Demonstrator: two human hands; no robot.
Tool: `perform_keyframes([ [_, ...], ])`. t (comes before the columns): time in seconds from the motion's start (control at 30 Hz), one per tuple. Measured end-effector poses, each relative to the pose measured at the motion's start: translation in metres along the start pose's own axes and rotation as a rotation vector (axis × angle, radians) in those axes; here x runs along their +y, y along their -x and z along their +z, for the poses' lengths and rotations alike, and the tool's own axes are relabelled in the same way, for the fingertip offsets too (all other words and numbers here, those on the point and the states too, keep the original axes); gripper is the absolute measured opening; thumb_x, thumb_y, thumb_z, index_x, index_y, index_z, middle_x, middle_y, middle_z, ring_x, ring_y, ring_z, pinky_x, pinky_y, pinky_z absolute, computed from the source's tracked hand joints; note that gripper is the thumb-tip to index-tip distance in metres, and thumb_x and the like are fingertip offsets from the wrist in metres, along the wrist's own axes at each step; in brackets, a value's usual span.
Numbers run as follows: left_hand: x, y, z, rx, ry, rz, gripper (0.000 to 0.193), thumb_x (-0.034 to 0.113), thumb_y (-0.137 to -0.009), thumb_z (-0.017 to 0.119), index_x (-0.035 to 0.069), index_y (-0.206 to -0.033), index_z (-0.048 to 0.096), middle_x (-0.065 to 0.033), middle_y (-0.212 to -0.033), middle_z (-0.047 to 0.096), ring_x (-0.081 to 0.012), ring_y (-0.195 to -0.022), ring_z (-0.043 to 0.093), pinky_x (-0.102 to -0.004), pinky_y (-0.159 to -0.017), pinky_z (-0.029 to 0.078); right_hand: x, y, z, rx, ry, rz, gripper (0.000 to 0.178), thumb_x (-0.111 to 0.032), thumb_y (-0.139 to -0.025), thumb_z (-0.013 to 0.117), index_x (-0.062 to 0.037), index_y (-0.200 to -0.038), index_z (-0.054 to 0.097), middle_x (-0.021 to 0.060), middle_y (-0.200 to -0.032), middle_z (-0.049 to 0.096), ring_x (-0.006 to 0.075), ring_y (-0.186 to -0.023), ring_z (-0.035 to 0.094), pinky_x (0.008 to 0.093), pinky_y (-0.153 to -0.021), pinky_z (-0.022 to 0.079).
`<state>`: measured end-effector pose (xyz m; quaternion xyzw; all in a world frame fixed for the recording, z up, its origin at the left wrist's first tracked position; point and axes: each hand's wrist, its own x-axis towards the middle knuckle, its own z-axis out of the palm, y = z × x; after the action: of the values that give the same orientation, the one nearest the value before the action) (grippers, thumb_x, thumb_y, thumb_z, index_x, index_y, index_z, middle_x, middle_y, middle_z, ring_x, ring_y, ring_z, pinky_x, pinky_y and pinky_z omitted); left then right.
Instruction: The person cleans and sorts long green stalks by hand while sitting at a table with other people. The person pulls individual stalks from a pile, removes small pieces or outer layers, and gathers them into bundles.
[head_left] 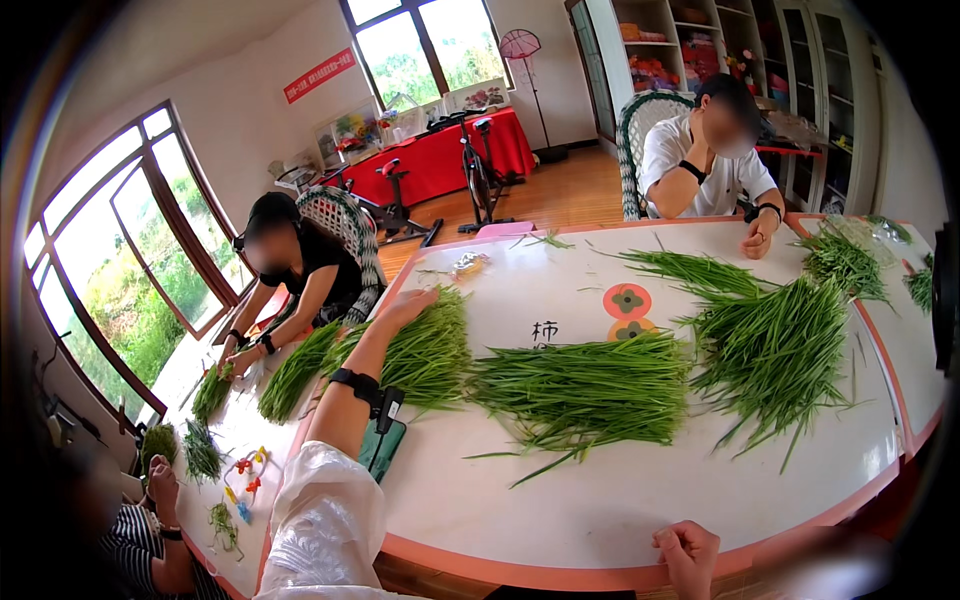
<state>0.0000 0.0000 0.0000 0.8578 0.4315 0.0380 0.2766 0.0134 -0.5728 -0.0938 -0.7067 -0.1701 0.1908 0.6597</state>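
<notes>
My left arm, in a white sleeve with a black band at the wrist, stretches across the white table. My left hand (405, 306) rests at the far end of a pile of long green grass-like leaves (425, 350), fingers extended over its edge. Close to the table's near edge, my right hand (690, 556) is curled, with nothing visible in it. A wide, level bundle of the same leaves (585, 390) lies mid-table. To its right is a looser, fanned heap (775, 345). Under my left forearm, a dark green flat case (382, 447) is partly hidden.
At the left table, one person handles a small green bunch (211, 392) near another leaf bundle (300, 370); a striped-sleeved arm (140, 535) and small coloured pieces (247, 475) are nearer. Across sits a person in white (715, 165). A clear plastic packet (470, 265) lies at the far edge.
</notes>
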Motion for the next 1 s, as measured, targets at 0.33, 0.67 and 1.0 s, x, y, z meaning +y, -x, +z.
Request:
perform_keyframes([
  [0.33, 0.036, 0.056, 0.0, 0.504, -0.043, 0.418, 0.034, 0.029, -0.086, 0.051, 0.004, -0.107, 0.06, -0.0097, -0.09, 0.063, -0.0231, -0.088, 0.06, -0.0325, -0.078, 0.046, 0.008, -0.006, -0.008, -0.052, 0.045, -0.124, 0.016, -0.016, -0.083, 0.06, -0.002, -0.076, 0.062, 0.0026, -0.063, 0.058, 0.0153, -0.052, 0.048, 0.026, -0.049, 0.04],
  [0.67, 0.092, 0.272, 0.153, -0.024, -0.051, 0.924, 0.016, 0.017, -0.083, 0.057, 0.007, -0.096, 0.061, -0.0112, -0.081, 0.06, -0.0299, -0.076, 0.058, -0.0379, -0.066, 0.047, 0.015, -0.009, -0.003, -0.002, 0.199, -0.351, 0.018, -0.018, -0.083, 0.061, -0.0012, -0.077, 0.06, 0.0077, -0.062, 0.055, 0.0178, -0.054, 0.049, 0.0281, -0.049, 0.039],
  [1.0, 0.105, 0.289, 0.211, -0.271, -0.032, 1.095, 0.017, 0.021, -0.083, 0.056, 0.01, -0.093, 0.064, -0.0087, -0.074, 0.06, -0.0277, -0.069, 0.058, -0.0366, -0.063, 0.047, 0.003, -0.021, -0.017, -0.261, -0.044, 0.102, 0.025, -0.024, -0.085, 0.061, 0.0004, -0.088, 0.063, 0.0029, -0.07, 0.061, 0.0054, -0.06, 0.05, 0.0212, -0.053, 0.041],
])
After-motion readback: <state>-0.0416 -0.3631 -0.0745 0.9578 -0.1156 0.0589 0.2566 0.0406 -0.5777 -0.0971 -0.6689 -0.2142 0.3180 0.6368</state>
